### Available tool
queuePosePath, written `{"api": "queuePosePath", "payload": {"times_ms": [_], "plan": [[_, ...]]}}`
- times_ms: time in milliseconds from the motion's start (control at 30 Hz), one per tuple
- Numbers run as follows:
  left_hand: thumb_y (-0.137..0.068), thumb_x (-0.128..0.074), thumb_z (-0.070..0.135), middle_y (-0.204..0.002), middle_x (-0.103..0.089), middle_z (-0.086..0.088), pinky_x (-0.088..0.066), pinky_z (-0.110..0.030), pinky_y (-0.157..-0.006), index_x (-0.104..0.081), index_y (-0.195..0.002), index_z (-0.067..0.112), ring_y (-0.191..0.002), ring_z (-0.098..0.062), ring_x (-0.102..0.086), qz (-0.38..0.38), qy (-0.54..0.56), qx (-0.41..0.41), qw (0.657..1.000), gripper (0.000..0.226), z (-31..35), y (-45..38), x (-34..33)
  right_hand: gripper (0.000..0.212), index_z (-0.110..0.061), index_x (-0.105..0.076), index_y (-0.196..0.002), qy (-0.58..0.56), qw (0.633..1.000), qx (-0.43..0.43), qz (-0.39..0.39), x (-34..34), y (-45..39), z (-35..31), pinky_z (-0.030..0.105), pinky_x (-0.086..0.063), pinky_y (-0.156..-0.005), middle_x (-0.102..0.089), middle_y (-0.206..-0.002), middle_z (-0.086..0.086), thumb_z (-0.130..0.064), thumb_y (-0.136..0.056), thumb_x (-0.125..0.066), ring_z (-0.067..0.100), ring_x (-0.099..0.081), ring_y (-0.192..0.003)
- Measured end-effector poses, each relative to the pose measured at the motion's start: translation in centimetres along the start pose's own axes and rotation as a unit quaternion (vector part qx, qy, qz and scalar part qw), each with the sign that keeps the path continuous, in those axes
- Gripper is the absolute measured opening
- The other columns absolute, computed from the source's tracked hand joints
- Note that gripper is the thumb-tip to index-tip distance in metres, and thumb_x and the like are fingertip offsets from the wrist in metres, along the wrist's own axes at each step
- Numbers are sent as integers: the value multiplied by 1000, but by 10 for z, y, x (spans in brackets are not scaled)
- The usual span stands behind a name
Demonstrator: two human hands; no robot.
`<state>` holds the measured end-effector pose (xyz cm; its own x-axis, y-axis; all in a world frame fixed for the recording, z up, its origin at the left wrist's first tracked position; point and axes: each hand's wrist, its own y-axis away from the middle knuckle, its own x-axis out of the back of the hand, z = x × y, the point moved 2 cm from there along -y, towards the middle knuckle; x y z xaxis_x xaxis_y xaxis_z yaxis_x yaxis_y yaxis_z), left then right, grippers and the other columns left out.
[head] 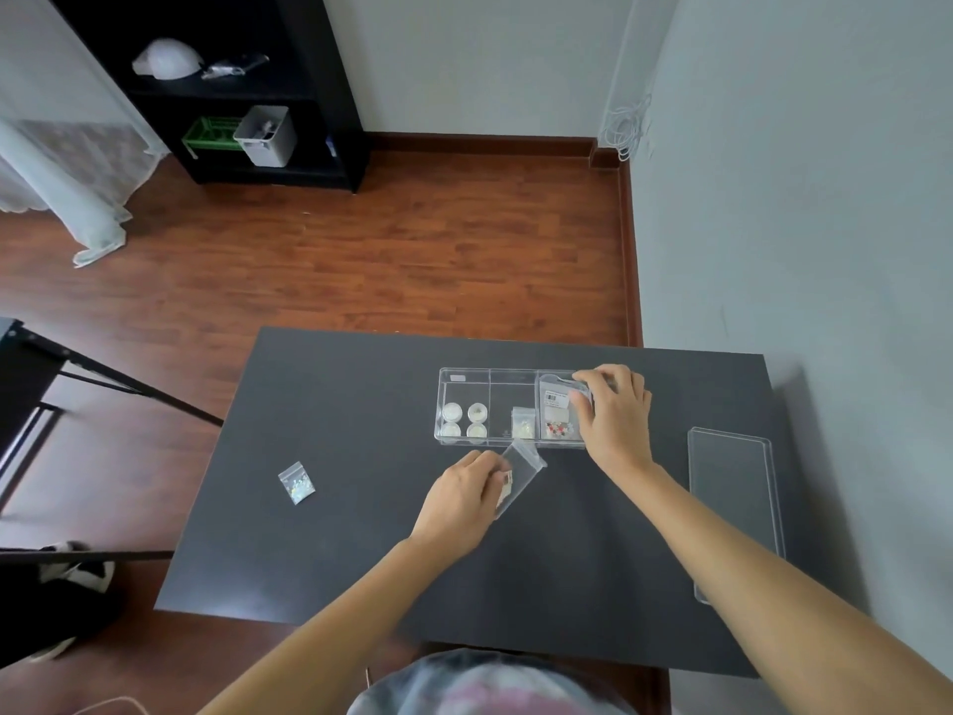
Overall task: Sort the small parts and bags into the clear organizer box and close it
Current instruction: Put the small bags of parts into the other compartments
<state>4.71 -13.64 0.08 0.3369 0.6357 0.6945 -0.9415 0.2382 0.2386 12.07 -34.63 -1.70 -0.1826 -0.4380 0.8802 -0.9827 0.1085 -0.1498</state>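
Observation:
The clear organizer box (464,375) lies open on the black table (335,534). Its left compartment holds several small round containers (464,420). A small bag (523,423) lies in the middle compartment. My right hand (613,415) is over the right compartment, fingers pinched on a labelled bag of beads (557,405) that sits inside it. My left hand (459,500) is just in front of the box, gripping a clear zip bag (521,469) that tilts up off the table. Another small bag (296,482) of pale parts lies alone at the table's left.
The box's clear lid (732,508) lies flat near the table's right edge, close to the grey wall. Beyond the table is wooden floor and a black shelf (247,95). A black frame (31,384) stands to the left.

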Motion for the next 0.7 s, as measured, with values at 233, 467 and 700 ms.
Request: {"api": "queuePosePath", "payload": {"times_ms": [233, 467, 700], "plan": [[-96, -53, 17, -79, -62, 14, -42, -8, -62, -64, -92, 19, -65, 5, -55, 56, 186, 69, 979, 11, 26, -33, 8, 21, -32, -57, -114, -309, 939, -85, -126, 21, 34, -16, 19, -46, -72, -74, -84, -6, -42, -96, -50, 0, -63, -74], [-92, -61, 17, -80, -65, 9, -47, -19, -70, -67, -89, 17, -73, -7, -59, 59, 254, 85, 962, 7, 47, -53, 1, 21, -19, -62, -101, -351, 921, -119, -121, 38, 30, -17, 19, -50, -70, -75, -74, -3, -23, -83, -74, 2, -67, -68], [-89, -63, 24, -99, -62, 9, -46, -26, -85, -61, -99, 25, -96, -11, -58, 91, 117, 72, 986, 10, 32, -54, -1, 8, -15, -68, -74, -262, 949, -173, -23, 48, 8, 0, 17, -43, -64, -71, -66, -7, -18, -81, -72, 3, -63, -61]]}}
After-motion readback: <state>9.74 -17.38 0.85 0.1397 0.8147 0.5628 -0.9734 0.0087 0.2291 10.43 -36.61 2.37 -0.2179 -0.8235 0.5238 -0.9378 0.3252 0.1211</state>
